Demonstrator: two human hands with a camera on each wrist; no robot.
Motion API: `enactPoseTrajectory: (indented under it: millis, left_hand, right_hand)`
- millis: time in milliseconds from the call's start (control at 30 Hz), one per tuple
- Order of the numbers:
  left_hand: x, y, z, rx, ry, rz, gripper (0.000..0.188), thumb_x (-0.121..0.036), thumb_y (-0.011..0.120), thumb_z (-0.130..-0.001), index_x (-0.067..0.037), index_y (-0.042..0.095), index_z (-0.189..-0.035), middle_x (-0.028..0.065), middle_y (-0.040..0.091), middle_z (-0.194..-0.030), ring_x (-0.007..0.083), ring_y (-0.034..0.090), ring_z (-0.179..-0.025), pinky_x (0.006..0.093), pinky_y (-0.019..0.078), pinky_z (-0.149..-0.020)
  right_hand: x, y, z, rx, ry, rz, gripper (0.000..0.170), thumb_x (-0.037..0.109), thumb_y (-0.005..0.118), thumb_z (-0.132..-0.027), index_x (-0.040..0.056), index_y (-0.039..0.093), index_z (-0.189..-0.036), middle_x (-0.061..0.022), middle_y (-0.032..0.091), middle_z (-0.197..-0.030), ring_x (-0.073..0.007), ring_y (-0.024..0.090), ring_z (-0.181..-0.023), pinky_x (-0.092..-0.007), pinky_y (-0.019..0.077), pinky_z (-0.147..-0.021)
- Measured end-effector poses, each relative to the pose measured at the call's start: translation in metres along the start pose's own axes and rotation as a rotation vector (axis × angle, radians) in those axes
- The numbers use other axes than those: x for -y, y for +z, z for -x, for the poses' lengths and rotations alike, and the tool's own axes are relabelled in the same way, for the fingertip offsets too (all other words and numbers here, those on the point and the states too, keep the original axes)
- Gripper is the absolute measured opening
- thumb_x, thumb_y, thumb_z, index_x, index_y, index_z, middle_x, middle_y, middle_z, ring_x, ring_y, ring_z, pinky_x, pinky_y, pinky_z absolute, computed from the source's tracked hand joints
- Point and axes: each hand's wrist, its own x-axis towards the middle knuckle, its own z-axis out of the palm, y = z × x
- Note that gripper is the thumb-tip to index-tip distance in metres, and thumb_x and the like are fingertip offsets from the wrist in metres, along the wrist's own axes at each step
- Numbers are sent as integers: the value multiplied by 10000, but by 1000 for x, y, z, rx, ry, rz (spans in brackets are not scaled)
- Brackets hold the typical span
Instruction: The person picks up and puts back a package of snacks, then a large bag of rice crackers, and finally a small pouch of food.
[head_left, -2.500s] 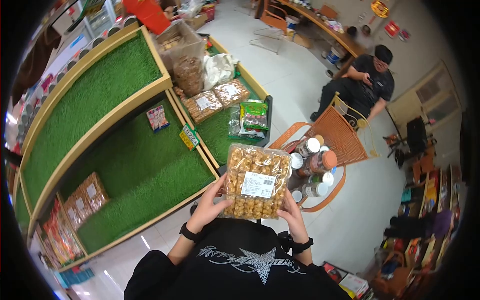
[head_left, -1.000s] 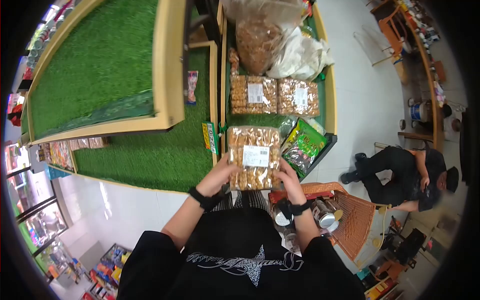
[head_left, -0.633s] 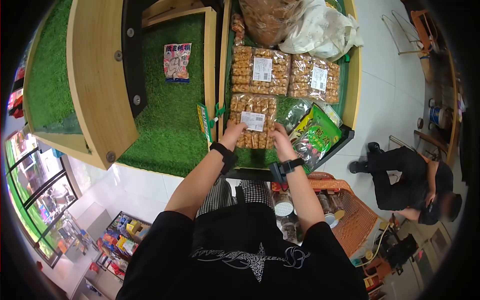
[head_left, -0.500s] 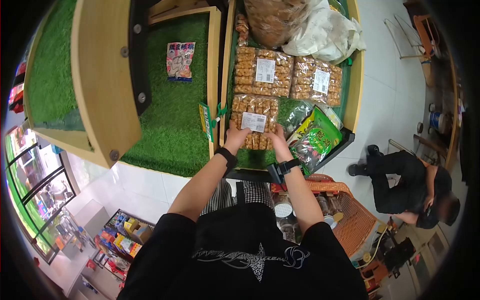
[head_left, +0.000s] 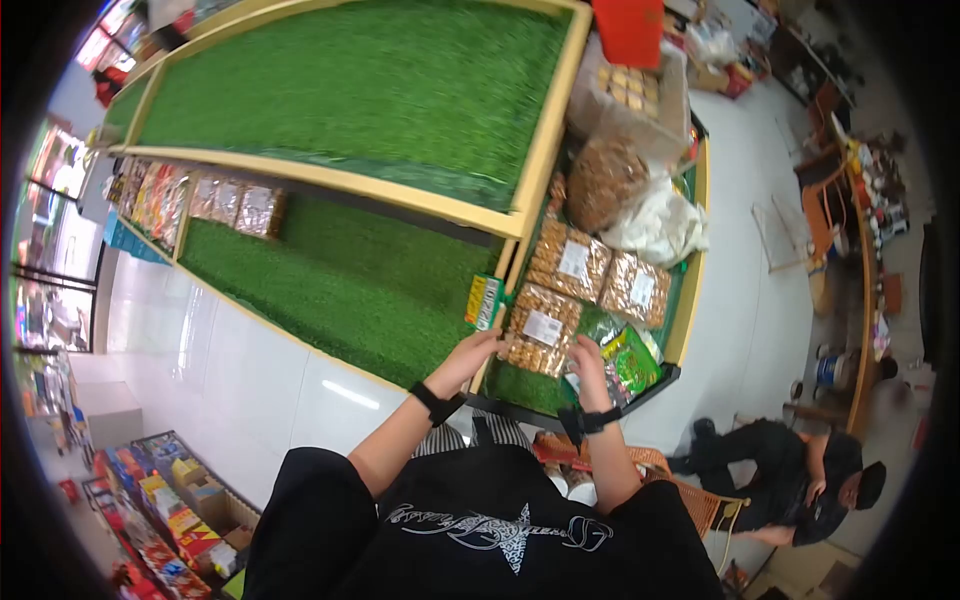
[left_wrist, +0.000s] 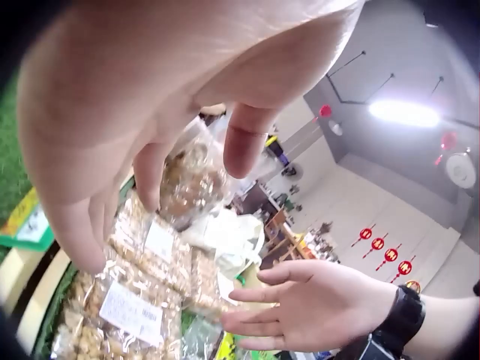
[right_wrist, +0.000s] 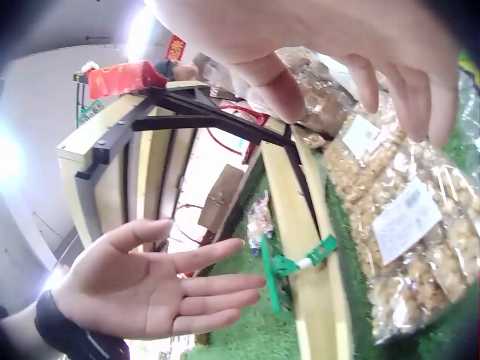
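A clear pack of golden snack blocks with a white label (head_left: pixel 541 329) lies on green turf in the shelf's right section, beside two similar packs (head_left: pixel 572 260). My left hand (head_left: pixel 470 360) is at its left side, and my right hand (head_left: pixel 590 368) is at its right. Both wrist views show the hands apart from the pack, fingers spread or relaxed, holding nothing. In the left wrist view the labelled pack (left_wrist: pixel 129 311) is below the left fingers; in the right wrist view the same pack (right_wrist: pixel 409 225) lies below the right fingers.
A price tag (head_left: pixel 482 302) hangs on the wooden divider. Green snack bags (head_left: pixel 630 362), a white bag (head_left: pixel 660 222) and a large brown-filled bag (head_left: pixel 607 182) share the section. A basket (head_left: pixel 700 503) stands below right; a person (head_left: pixel 770 465) sits beyond.
The pack went from both hands' hold above the shelf down onto the turf beside the others. Both hands have since let go and moved slightly apart. The head view has turned and widened.
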Motion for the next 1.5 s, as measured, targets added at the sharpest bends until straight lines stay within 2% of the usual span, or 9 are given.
enactPoseTrajectory:
  millis: [100,200,433,567,733,933,1067,1300,1500]
  left_hand:
    - [11,-46,58,-62,181,70,461,-239,479,-834,31,442,-1205,142,475,-1206,179,434,-1107,267,312,-938]
    - [12,-93,131,-161,256,144,456,-246,476,-838,19,445,-1208,124,470,-1221,171,429,-1115,271,309,-943]
    - [85,-197,289,-549,403,347,449,-240,471,-844,13,436,-1213,122,473,-1216,194,428,-1138,298,315,-957]
    - [137,-227,365,-779,415,461,451,-242,471,-835,11,445,-1208,126,480,-1204,192,430,-1134,296,308,-962]
    - [194,-242,425,-924,426,602,467,-239,442,-848,18,404,-1236,167,445,-1235,233,408,-1171,315,298,-972]
    - [215,-252,437,-1032,402,700,462,-242,450,-842,17,422,-1224,147,468,-1215,213,444,-1128,306,315,-953]
    - [212,-269,420,-982,429,709,457,-234,448,-837,13,428,-1221,138,475,-1210,197,454,-1112,300,322,-946]
    - [171,-334,408,-1004,477,626,466,-241,439,-857,30,395,-1234,162,458,-1224,236,439,-1139,336,308,-964]
    - [111,-396,409,-1202,471,458,443,-206,482,-833,29,435,-1205,151,464,-1218,224,435,-1129,317,303,-967]
  right_hand:
    - [5,20,34,72,-82,-36,324,203,484,-817,44,480,-1099,-71,554,-1013,-156,537,-908,-273,402,-761]
    - [4,54,67,207,-139,-51,287,193,471,-831,40,498,-1073,-67,577,-983,-140,551,-866,-254,404,-741]
    - [-11,191,148,441,-164,57,239,196,462,-845,54,531,-1025,-59,593,-972,-109,544,-858,-236,397,-720]
    - [-29,267,181,649,-157,130,256,194,458,-845,43,527,-1040,-61,593,-969,-119,544,-860,-241,397,-740]
    - [-38,334,216,835,-216,284,247,178,452,-846,36,531,-1032,-67,588,-976,-127,542,-868,-246,399,-758]
    - [-44,375,232,903,-203,422,252,173,453,-837,31,529,-1032,-56,587,-973,-118,536,-851,-246,396,-756]
    - [-49,393,218,902,-171,455,251,163,451,-834,32,529,-1034,-52,589,-964,-116,536,-852,-242,395,-753]
    - [-39,446,176,890,-163,409,241,165,455,-840,32,538,-1023,-68,598,-961,-122,556,-832,-241,411,-727]
    - [-10,520,136,872,-250,454,233,181,474,-839,47,550,-1014,-61,610,-933,-109,561,-810,-239,412,-702]
